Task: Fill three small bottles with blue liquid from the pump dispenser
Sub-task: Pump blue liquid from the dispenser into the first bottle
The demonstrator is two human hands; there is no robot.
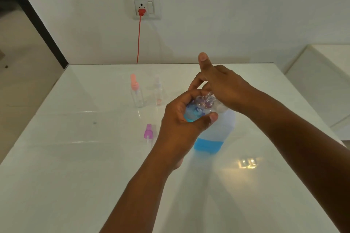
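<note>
Small clear bottle point(197, 108) with blue liquid gripped over the glossy white table point(75, 157), against the pump dispenser.

The left hand point(181, 125) curls around it; the right hand point(221, 85) presses on the translucent pump dispenser point(216, 136), forefinger raised, blue liquid low inside. A purple spray cap point(148, 132) lies alongside. Farther back stand a pink-capped clear bottle point(136, 91) and a clear-capped one point(158, 91). On the white wall, a red cord point(139, 39) hangs from the socket point(144, 6).

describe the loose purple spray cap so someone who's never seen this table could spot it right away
On the white table, look just left of the left hand. The purple spray cap lies there by itself, off any bottle. The pink-capped bottle and the clear-capped bottle farther back stand upright with their caps on.
</note>
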